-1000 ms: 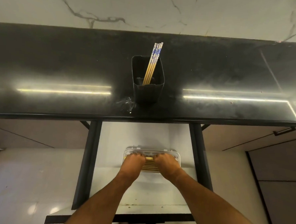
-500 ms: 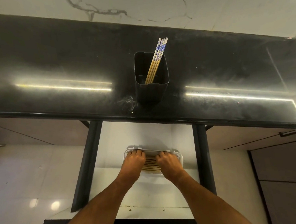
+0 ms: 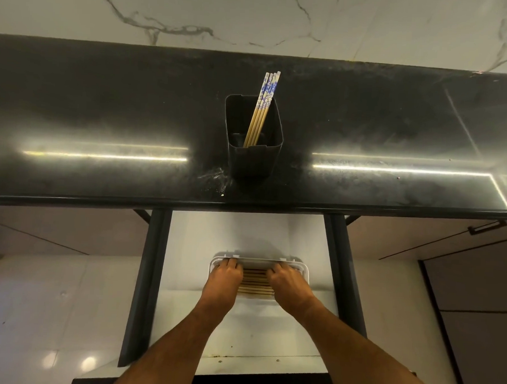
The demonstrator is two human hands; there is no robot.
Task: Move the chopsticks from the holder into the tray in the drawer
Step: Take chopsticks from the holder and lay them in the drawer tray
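both hands are down in the open drawer [image 3: 239, 332]: the left hand [image 3: 223, 278] and right hand [image 3: 288, 281] lie palm-down on the white tray [image 3: 302, 272], fingers curled toward its far rim, though i cannot tell whether they pinch a stick or just press. tan chopsticks in the tray [image 3: 255, 283] lie side by side between the hands. four blue-topped chopsticks [image 3: 262, 110] stand leaning in the black holder [image 3: 252, 159] on the counter [image 3: 104, 110]. lifting the hands carelessly could roll the laid sticks askew or shove the light tray; a hasty reach could tip the holder.
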